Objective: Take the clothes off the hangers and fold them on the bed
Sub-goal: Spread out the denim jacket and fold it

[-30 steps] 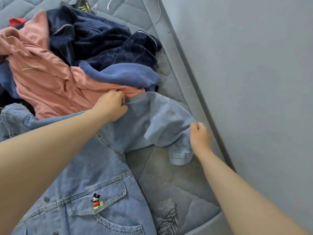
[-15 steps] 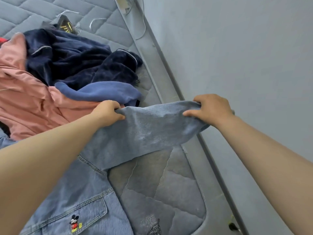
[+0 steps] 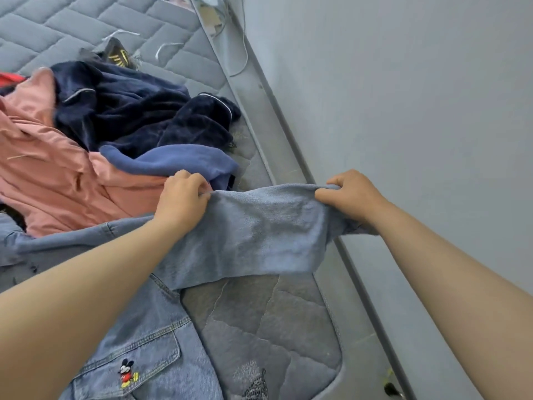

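Note:
A light blue denim jacket (image 3: 161, 336) with a small cartoon mouse patch lies on the grey quilted bed (image 3: 274, 327). Its sleeve (image 3: 259, 235) is stretched out flat between my two hands, lifted a little above the mattress. My left hand (image 3: 180, 202) pinches the sleeve near the shoulder. My right hand (image 3: 350, 194) grips the cuff end, close to the bed's right edge. No hanger shows in the jacket.
A heap of clothes lies behind the jacket: a pink garment (image 3: 52, 168), a dark navy fleece (image 3: 138, 116) and a blue piece (image 3: 178, 163). A grey wall (image 3: 403, 111) runs along the bed's right side. A dark tag (image 3: 116, 54) lies further back.
My right hand lifted the cuff from the mattress and pulled it up and right, straightening the folded sleeve. My left hand kept its hold near the shoulder. The view tilted further up the bed.

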`<state>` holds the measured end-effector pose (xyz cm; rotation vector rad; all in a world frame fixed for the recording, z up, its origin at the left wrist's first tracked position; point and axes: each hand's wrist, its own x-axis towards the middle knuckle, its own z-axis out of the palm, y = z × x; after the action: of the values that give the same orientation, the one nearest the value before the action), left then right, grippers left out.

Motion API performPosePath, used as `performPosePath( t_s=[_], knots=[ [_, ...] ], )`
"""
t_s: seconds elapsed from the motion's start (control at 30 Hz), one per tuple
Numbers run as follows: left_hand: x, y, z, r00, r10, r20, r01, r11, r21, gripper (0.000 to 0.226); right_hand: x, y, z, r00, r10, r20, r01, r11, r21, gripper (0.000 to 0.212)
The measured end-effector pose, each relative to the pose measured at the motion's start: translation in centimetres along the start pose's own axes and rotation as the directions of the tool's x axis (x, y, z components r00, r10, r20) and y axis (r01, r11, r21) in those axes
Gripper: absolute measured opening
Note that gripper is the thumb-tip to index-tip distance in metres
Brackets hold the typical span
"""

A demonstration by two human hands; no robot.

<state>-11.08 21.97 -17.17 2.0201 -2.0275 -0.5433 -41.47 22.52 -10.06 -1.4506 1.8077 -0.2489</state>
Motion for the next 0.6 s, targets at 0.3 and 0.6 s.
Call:
performPosePath(
  t_s=[0.3, 0.6],
  knots=[
    [-7.6, -7.0, -5.6, 0.988, -0.126, 0.087, 0.133, 0.987, -0.087, 0.014, -4.8, -8.7, 4.8, 0.967, -0.115, 0.226, 0.137, 0.987, -0.081, 0.030],
    [-18.1, -20.7, -11.2, 0.916, -0.385, 0.112, 0.398, 0.906, -0.145, 0.016, -9.5, -21.9, 16.4, 0.899, -0.091, 0.428, 0.084, 0.996, 0.035, 0.032]
  ],
)
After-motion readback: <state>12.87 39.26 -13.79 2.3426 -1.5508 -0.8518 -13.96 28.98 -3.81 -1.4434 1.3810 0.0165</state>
